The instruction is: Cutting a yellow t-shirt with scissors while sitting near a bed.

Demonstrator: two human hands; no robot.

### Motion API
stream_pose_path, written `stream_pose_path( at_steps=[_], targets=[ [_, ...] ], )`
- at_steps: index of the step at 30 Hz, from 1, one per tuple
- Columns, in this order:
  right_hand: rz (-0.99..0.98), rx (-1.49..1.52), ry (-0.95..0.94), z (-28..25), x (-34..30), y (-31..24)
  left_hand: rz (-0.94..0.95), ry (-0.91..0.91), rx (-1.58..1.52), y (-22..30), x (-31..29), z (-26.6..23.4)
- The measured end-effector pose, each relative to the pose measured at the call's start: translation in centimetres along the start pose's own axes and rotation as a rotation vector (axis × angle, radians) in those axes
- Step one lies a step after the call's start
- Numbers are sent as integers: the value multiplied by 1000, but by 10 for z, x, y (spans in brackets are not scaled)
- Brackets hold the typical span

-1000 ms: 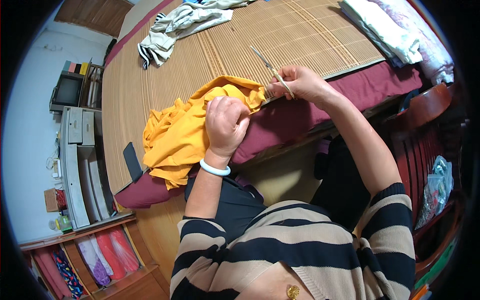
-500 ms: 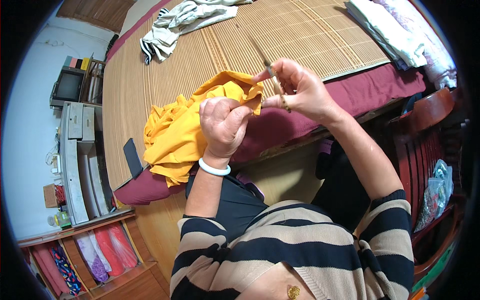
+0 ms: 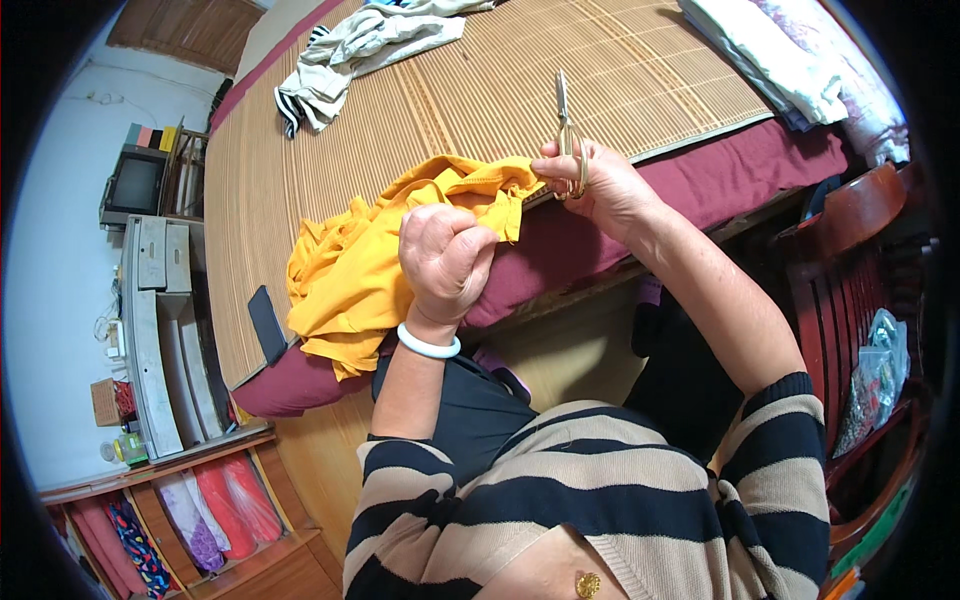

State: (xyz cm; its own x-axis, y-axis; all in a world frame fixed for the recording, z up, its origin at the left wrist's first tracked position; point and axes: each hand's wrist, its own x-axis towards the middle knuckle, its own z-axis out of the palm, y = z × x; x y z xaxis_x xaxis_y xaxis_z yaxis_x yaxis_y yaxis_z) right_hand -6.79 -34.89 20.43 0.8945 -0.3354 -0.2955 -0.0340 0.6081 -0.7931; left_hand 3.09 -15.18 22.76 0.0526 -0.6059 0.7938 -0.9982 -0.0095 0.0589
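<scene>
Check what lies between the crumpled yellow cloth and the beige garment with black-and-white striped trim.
Only bare tan striped mat, seen in the head view, between the yellow cloth and the beige garment.

A dark phone [image 3: 266, 324] lies at the left edge of the woven mat [image 3: 500, 90]; a pale garment [image 3: 365, 62] lies crumpled farther off. At right, a clear bag [image 3: 872, 378] sits on a reddish wooden chair [image 3: 858, 214].

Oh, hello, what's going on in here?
A person's left hand is closed on a bunched yellow cloth at the edge of a woven mat. The right hand holds scissors with gold-coloured handles close to the cloth's edge, the blades pointing away from the cloth.
</scene>
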Motion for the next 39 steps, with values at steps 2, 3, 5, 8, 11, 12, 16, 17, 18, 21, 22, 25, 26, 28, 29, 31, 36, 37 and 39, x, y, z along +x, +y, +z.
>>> stream_pose_path(
  at_steps=[2,3,5,8,11,12,16,17,18,21,22,25,26,28,29,31,36,37,39],
  targets=[
    [12,67,-31,0,-2,-1,11,0,-6,0,-1,2],
    [25,70,-16,1,-3,-1,1,0,-7,0,-1,3],
    [36,76,-6,2,-3,-3,-6,0,-4,2,0,2],
    [48,111,-39,2,-2,-3,-26,9,-12,3,2,1],
    [29,115,-11,1,-1,-3,-72,1,-39,4,4,1],
    [34,118,-26,-3,2,-2,-122,-19,-72,4,5,2],
    [34,100,-50,-1,4,-1,-243,-71,-144,2,6,2],
    [35,101,-55,0,3,-2,-243,-72,-138,2,6,2],
    [27,56,-34,1,0,-4,-286,-52,-193,2,6,3],
    [9,-25,-11,2,-3,-7,-391,-7,-320,2,3,7],
    [11,-55,9,2,-4,-8,-453,16,-401,3,2,7],
    [14,-87,13,3,-5,-7,-591,42,-548,3,0,6],
    [24,-81,2,3,-4,-6,-592,42,-546,3,-1,6],
    [35,-76,-9,4,-4,-4,-836,136,-800,4,-5,9],
    [49,-78,-16,5,-5,-4,-836,136,-801,3,-5,9],
    [60,-79,-27,7,-6,-2,-978,237,-920,4,-5,8],
    [76,38,-47,10,-4,5,-1005,255,-1039,-6,-5,8],
    [77,38,-45,10,-4,6,-1007,255,-1040,-7,-6,8],
    [110,162,-91,10,-4,8,-1045,219,-1075,-9,-9,8]
  ],
)
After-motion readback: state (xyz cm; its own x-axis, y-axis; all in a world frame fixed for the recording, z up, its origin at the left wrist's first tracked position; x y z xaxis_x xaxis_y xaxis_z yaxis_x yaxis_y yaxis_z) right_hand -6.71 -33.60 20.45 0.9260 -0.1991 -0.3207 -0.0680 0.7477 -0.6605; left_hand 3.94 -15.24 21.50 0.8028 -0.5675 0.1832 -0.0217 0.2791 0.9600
